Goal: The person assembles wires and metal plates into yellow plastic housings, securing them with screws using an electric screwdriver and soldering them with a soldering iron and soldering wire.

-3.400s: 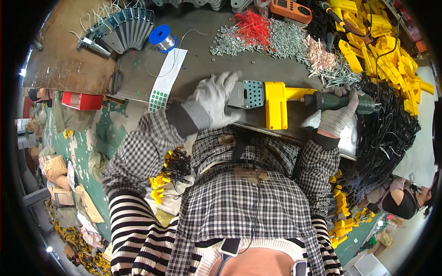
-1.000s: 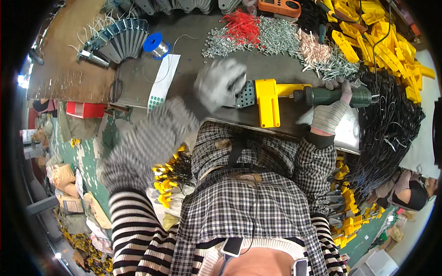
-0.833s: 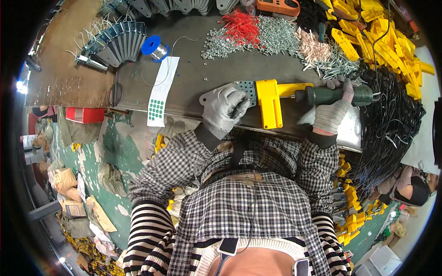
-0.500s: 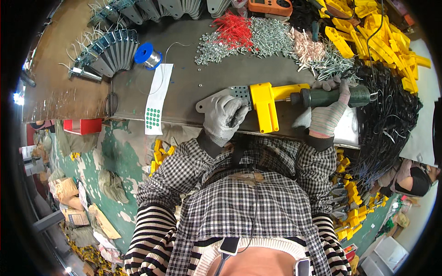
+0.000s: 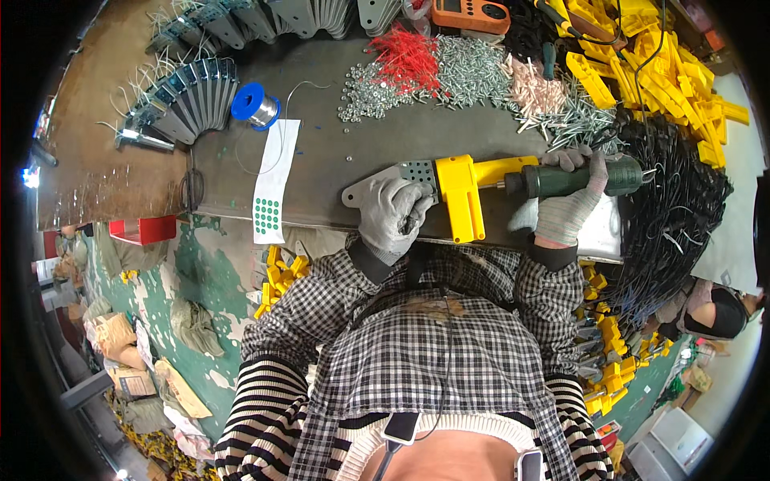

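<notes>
Over the near edge of the bench (image 5: pixel 321 172), between the two hands, I see the yellow plastic part (image 5: pixel 461 200) with a grey metal plate (image 5: pixel 362 191) running out of its left side; rows of holes show in the plate beside the yellow. The gloved left hand (image 5: pixel 393 216) is curled into a loose fist over the plate, gripping it; I cannot tell whether the fist hides anything small. The gloved right hand (image 5: pixel 571 204) is wrapped around a dark green power screwdriver (image 5: pixel 553 181), whose bit points left at the yellow part; I cannot tell from here whether it touches.

Further out, I have a paper strip with green dots (image 5: pixel 277 172) to the left, near a blue spool of wire (image 5: pixel 257 106). Beyond lie red pieces (image 5: pixel 405 60) and silver screws (image 5: pixel 473 72). To the right, black cables (image 5: pixel 666 200) hang below a heap of yellow parts (image 5: pixel 666 72).
</notes>
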A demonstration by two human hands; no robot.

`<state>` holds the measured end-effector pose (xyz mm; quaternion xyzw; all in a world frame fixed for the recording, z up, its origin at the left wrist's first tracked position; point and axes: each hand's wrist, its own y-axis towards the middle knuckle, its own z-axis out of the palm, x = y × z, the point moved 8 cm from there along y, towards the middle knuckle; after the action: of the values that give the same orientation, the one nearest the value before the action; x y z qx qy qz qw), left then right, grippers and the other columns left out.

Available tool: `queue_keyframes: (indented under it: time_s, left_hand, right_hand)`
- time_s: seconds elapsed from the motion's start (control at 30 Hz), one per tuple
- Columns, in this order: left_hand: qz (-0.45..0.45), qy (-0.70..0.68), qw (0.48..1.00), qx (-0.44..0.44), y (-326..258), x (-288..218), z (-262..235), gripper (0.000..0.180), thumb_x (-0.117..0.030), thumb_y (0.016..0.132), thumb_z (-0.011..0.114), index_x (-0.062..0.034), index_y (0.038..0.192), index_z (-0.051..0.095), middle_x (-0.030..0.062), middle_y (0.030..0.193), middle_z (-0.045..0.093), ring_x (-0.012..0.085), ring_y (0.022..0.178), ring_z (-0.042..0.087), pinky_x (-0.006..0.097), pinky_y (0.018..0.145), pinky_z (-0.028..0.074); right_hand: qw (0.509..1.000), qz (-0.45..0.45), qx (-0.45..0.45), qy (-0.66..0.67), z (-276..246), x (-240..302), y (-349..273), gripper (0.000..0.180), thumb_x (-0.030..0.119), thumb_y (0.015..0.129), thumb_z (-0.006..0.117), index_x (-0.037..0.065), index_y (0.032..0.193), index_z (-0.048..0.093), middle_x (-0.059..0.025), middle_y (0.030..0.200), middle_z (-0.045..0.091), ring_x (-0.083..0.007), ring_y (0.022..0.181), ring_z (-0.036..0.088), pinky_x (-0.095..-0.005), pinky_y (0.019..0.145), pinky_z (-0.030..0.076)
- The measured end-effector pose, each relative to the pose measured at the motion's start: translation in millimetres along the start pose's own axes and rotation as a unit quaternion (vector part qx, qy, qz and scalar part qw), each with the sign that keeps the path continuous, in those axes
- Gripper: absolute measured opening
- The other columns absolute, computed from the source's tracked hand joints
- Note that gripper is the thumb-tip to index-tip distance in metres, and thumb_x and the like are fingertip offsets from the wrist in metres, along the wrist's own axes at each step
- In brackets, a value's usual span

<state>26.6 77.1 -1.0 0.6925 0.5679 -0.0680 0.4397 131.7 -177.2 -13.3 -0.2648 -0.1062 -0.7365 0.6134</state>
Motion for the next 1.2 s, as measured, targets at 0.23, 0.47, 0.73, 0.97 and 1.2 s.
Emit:
queue_keyframes:
  time_s: [0.23, 0.47, 0.73, 0.97, 1.2]
  left_hand:
    - [0.019, 0.023, 1.0, -0.004, -1.8, 0.6, 3.2, 0.027, 0.0, 0.07, 0.074, -0.0094, 0.092, 0.062, 0.0056, 0.085, 0.06, 0.0291, 0.081, 0.057, 0.041, 0.072, 0.047]
    - [0.006, 0.005, 1.0, -0.002, 2.2, -3.4, -0.1, 0.026, -0.005, 0.071, 0.075, -0.0092, 0.092, 0.062, 0.0061, 0.087, 0.06, 0.0299, 0.083, 0.058, 0.041, 0.074, 0.047]
    - [-0.005, 0.035, 0.999, 0.019, -1.4, -0.4, 3.9, 0.024, -0.007, 0.07, 0.077, -0.0079, 0.089, 0.062, 0.0078, 0.092, 0.058, 0.0308, 0.088, 0.056, 0.041, 0.075, 0.047]
    - [-0.001, 0.018, 1.0, -0.001, -0.3, -3.3, 3.8, 0.026, -0.006, 0.071, 0.077, -0.0079, 0.091, 0.06, 0.007, 0.091, 0.058, 0.03, 0.085, 0.056, 0.042, 0.075, 0.047]
    - [0.004, 0.015, 0.999, 0.04, 1.7, -4.1, 6.0, 0.032, -0.01, 0.069, 0.077, -0.0082, 0.095, 0.059, 0.0076, 0.093, 0.058, 0.0307, 0.087, 0.056, 0.043, 0.078, 0.046]
  right_hand:
    - [1.0, 0.004, 0.005, 0.009, -1.1, -1.7, -0.7, 0.025, 0.029, 0.087, 0.067, 0.01, 0.095, 0.053, 0.0039, 0.075, 0.045, -0.0092, 0.067, 0.044, -0.0311, 0.071, 0.042]
    - [1.0, 0.008, 0.001, -0.008, -0.9, -0.3, 1.1, 0.028, 0.029, 0.087, 0.066, 0.007, 0.1, 0.055, 0.0025, 0.077, 0.047, -0.0104, 0.068, 0.046, -0.0324, 0.072, 0.044]
    - [1.0, 0.006, -0.012, -0.008, 0.4, -1.1, -1.8, 0.028, 0.029, 0.086, 0.068, 0.007, 0.1, 0.055, 0.0025, 0.078, 0.047, -0.0111, 0.068, 0.046, -0.0331, 0.072, 0.044]
    - [1.0, 0.016, 0.008, 0.015, -0.4, -2.2, -0.1, 0.023, 0.027, 0.086, 0.068, 0.01, 0.095, 0.054, 0.0029, 0.077, 0.046, -0.01, 0.068, 0.045, -0.0313, 0.072, 0.042]
    - [1.0, 0.003, -0.003, 0.011, -2.8, -0.3, 0.2, 0.023, 0.027, 0.087, 0.068, 0.01, 0.093, 0.053, 0.0037, 0.076, 0.043, -0.0097, 0.067, 0.044, -0.0309, 0.071, 0.041]
